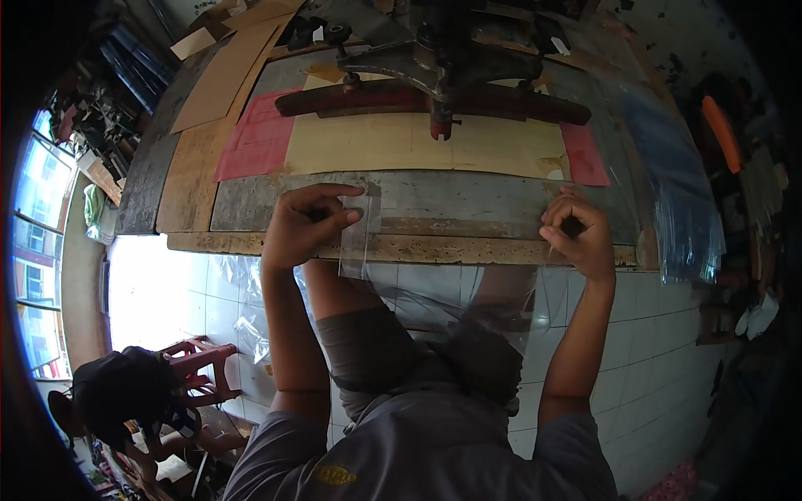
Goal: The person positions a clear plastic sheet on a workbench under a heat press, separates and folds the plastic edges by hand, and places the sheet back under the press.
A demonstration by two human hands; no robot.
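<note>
A clear plastic sheet (356, 249) hangs between my two hands, sagging in front of my lap below the bench edge. My left hand (302, 224) has it by its left side, thumb and index finger curled at the sheet's upper corner. On the other side, my right hand (581, 232) pinches the right part of the sheet between thumb and fingers; the exact grip is hard to see through the clear film. Beyond both hands, a yellow sheet (368, 149) with pink ends (255, 138) lies on the grey metal plate (443, 194).
Over the yellow sheet stands a dark press head with a red-brown bar (368, 98). Stacked clear plastic sheets (675, 213) droop off the bench's right side. Brown cardboard (221, 88) lies at the left. Behind on the left are a red stool (205, 367) and another person (125, 388).
</note>
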